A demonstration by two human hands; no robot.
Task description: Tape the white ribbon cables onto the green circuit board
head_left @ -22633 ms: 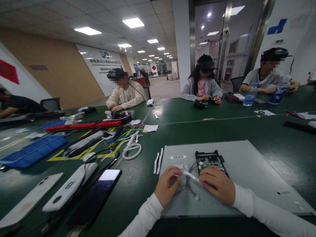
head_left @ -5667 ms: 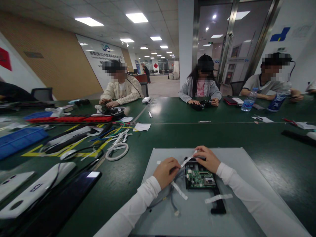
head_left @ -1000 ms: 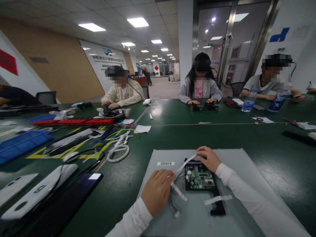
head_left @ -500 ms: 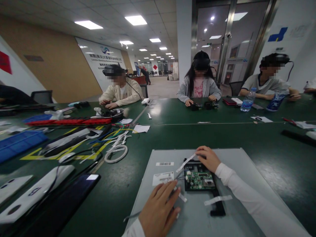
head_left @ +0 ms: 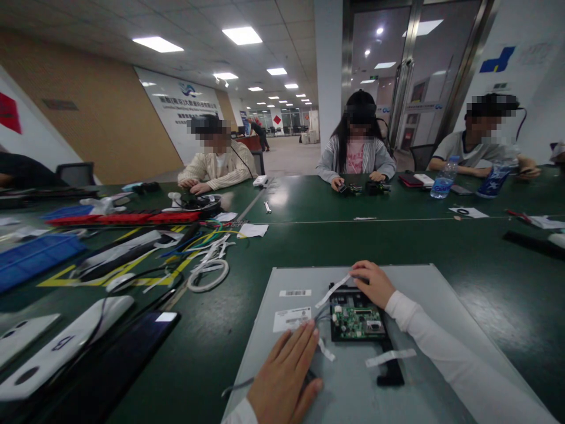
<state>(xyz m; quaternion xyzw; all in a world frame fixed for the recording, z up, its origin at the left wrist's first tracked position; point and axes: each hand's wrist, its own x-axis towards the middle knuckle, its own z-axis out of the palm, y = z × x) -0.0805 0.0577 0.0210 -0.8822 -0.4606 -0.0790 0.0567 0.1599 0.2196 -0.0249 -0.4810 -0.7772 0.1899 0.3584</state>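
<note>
A grey panel [head_left: 353, 388] lies on the green table and bears a black bracket [head_left: 391, 353] with a green circuit board [head_left: 358, 323]. My left hand [head_left: 289, 368] rests flat on the panel left of the board, fingers stretched out over a dark cable [head_left: 241, 386]. At the bracket's top edge, my right hand [head_left: 373, 282] has its fingers pressed together at the upper end of a whitish tape strip [head_left: 333, 290]; what they hold is partly hidden. Another tape strip [head_left: 391, 357] crosses the bracket's lower arm, and a short one [head_left: 327, 350] lies beside my left fingers.
Cables [head_left: 208, 275], a blue tray [head_left: 39, 259], a white mouse [head_left: 120, 282] and a dark flat screen [head_left: 128, 365] lie to the left. Across the table sit several people, with two bottles [head_left: 444, 178] at the right. A small wrench [head_left: 267, 207] lies farther back.
My left hand has flattened, its fingers closer together over the cable. My right hand has barely moved.
</note>
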